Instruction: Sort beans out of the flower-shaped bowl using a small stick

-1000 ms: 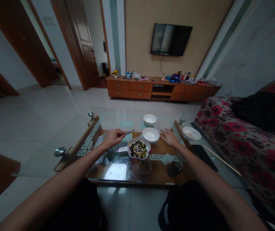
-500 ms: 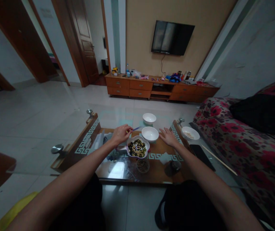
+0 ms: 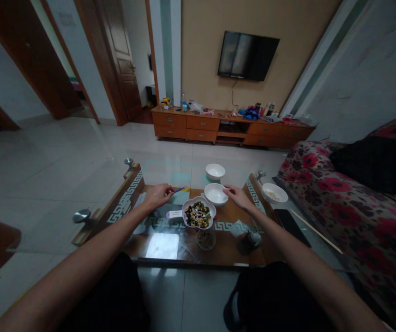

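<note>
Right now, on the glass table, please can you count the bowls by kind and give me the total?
White round bowls: 3
Purple-rimmed lobed bowl of beans: 1
Small bowl of seeds: 1
Total: 5

Low wooden cabinet (image 3: 232,133), orange-brown, with drawers and one open central shelf; reference point for all entries below.

Wall-mounted flat-screen TV (image 3: 248,56): above the cabinet, with a thin cable (image 3: 233,92) hanging toward it.
Yellow toy truck (image 3: 165,103): on top of the cabinet, left end.
Water bottle (image 3: 183,102): on top, just right of the truck.
Blue toys (image 3: 252,112): on top, right of centre.
Wooden door (image 3: 120,60): left of the cabinet, standing ajar.
Floral sofa (image 3: 357,216), red on grey: forward and right of the cabinet.
Black cushion (image 3: 374,163): on the sofa.
Black phone (image 3: 288,226): forward of the cabinet, lying flat beside the sofa.
Long thin stick (image 3: 317,233): forward of the cabinet, just right of the phone.
</note>
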### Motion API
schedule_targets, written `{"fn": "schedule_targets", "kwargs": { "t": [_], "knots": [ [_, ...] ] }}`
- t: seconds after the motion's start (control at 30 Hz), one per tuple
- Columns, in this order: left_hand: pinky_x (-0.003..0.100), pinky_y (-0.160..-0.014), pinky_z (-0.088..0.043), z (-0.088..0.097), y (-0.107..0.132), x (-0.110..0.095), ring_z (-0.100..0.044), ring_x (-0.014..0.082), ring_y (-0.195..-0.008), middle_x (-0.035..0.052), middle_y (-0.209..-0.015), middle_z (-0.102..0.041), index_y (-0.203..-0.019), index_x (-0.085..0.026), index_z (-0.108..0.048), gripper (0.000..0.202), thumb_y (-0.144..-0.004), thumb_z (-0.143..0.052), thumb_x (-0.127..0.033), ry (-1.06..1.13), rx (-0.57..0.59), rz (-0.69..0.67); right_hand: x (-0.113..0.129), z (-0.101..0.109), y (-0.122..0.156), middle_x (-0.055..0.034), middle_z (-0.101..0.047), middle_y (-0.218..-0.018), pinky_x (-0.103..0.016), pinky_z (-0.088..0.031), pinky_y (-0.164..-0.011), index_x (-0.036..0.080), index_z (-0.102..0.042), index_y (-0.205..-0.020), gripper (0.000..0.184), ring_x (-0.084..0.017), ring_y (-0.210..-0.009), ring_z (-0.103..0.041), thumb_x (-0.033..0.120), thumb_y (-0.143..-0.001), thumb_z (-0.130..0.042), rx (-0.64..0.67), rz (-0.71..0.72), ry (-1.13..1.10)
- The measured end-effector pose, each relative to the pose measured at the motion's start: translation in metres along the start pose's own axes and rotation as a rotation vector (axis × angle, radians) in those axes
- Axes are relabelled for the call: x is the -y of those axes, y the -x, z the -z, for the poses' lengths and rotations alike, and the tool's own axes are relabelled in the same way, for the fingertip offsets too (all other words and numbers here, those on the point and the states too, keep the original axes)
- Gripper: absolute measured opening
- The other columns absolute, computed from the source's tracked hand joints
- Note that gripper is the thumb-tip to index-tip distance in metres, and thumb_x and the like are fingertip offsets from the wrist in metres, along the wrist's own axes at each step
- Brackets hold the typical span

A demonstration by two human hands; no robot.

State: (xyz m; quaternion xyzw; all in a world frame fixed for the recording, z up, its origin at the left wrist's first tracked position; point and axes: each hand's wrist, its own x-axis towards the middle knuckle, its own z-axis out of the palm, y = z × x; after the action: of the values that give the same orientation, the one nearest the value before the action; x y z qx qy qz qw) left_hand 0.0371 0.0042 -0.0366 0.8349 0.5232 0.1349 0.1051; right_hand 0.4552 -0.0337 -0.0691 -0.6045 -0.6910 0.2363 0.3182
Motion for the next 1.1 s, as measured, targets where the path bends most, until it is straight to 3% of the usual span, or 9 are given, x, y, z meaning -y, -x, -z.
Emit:
{"fn": "schedule_targets", "kwargs": {
  "t": [0.13, 0.33, 0.4, 0.5, 0.63, 0.7, 0.77, 0.93, 1.1],
  "knots": [
    [0.034, -0.073, -0.041, 0.004, 0.008, 0.010, -0.066, 0.0226, -0.088, 0.0044, -0.103, -0.074, -0.112, -0.026, -0.077, 0.024, -0.098, -0.059, -0.032, -0.012, 0.021, 0.024, 0.010, -0.004, -0.005, -0.0087, -0.080, -0.094, -0.025, -0.057, -0.067, 0.013, -0.073, -0.131, 0.046, -0.019, -0.073, -0.072, 0.021, -0.087, -0.065, -0.019, -0.125, -0.063],
    [0.035, -0.074, -0.042, 0.009, 0.016, 0.035, -0.067, 0.0233, -0.090, 0.0035, -0.099, -0.075, -0.110, -0.029, -0.078, 0.028, -0.095, -0.057, -0.040, 0.005, 0.027, 0.063, 0.004, 0.013, -0.003, -0.0094, -0.079, -0.090, -0.022, -0.052, -0.054, 0.010, -0.075, -0.125, 0.043, -0.015, -0.057, -0.065, 0.019, -0.086, -0.060, -0.126, -0.245, -0.035],
    [0.034, -0.075, -0.043, 0.010, 0.021, 0.043, -0.067, 0.0234, -0.090, 0.0041, -0.099, -0.074, -0.109, -0.027, -0.077, 0.030, -0.094, -0.055, -0.042, 0.032, 0.032, 0.052, 0.000, 0.022, 0.001, -0.0096, -0.079, -0.088, -0.025, -0.055, -0.058, 0.010, -0.076, -0.124, 0.042, -0.016, -0.059, -0.067, 0.022, -0.087, -0.059, -0.162, -0.279, -0.004],
    [0.034, -0.076, -0.044, 0.012, 0.028, 0.054, -0.067, 0.0235, -0.088, 0.0056, -0.098, -0.074, -0.110, -0.025, -0.077, 0.035, -0.093, -0.053, -0.044, 0.081, 0.040, 0.029, 0.003, 0.037, 0.006, -0.0141, -0.079, -0.103, -0.036, -0.060, -0.083, 0.012, -0.077, -0.123, 0.041, -0.025, -0.084, -0.074, 0.032, -0.090, -0.063, -0.253, -0.306, 0.061],
    [0.035, -0.075, -0.043, 0.012, 0.036, 0.067, -0.066, 0.0241, -0.085, 0.0070, -0.094, -0.073, -0.110, -0.023, -0.077, 0.039, -0.093, -0.052, -0.048, 0.085, 0.047, 0.043, 0.033, 0.044, 0.014, -0.0182, -0.069, -0.135, -0.048, -0.048, -0.111, 0.014, -0.074, -0.132, 0.044, -0.034, -0.119, -0.065, 0.035, -0.096, -0.058, -0.419, -0.021, 0.237],
    [0.036, -0.074, -0.043, 0.010, 0.038, 0.073, -0.066, 0.0242, -0.083, 0.0072, -0.093, -0.073, -0.109, -0.023, -0.078, 0.040, -0.093, -0.052, -0.050, 0.081, 0.049, 0.044, 0.056, 0.035, 0.019, -0.0156, -0.070, -0.133, -0.045, -0.050, -0.107, 0.017, -0.072, -0.136, 0.043, -0.031, -0.114, -0.067, 0.030, -0.100, -0.052, -0.328, 0.188, 0.290],
    [0.036, -0.074, -0.043, 0.009, 0.040, 0.077, -0.066, 0.0243, -0.083, 0.0077, -0.093, -0.073, -0.107, -0.023, -0.078, 0.040, -0.092, -0.052, -0.050, 0.082, 0.045, 0.043, 0.078, 0.018, 0.025, -0.0120, -0.074, -0.126, -0.041, -0.053, -0.101, 0.021, -0.069, -0.142, 0.045, -0.027, -0.105, -0.070, 0.023, -0.100, -0.052, -0.113, 0.303, 0.298],
    [0.035, -0.073, -0.042, 0.007, 0.041, 0.079, -0.066, 0.0245, -0.083, 0.0078, -0.094, -0.073, -0.105, -0.022, -0.077, 0.041, -0.093, -0.051, -0.052, 0.077, 0.044, 0.037, 0.101, -0.024, 0.035, -0.0127, -0.078, -0.120, -0.037, -0.056, -0.094, 0.018, -0.076, -0.130, 0.045, -0.027, -0.106, -0.073, 0.009, -0.091, -0.056, 0.173, 0.164, 0.284],
    [0.035, -0.073, -0.042, 0.008, 0.040, 0.077, -0.066, 0.0240, -0.083, 0.0074, -0.093, -0.073, -0.106, -0.022, -0.077, 0.043, -0.094, -0.050, -0.053, 0.069, 0.069, 0.045, 0.097, -0.032, 0.036, -0.0078, -0.077, -0.124, -0.032, -0.058, -0.090, 0.021, -0.078, -0.125, 0.037, -0.022, -0.099, -0.075, 0.013, -0.094, -0.058, 0.336, 0.159, 0.047]
  ]
}}
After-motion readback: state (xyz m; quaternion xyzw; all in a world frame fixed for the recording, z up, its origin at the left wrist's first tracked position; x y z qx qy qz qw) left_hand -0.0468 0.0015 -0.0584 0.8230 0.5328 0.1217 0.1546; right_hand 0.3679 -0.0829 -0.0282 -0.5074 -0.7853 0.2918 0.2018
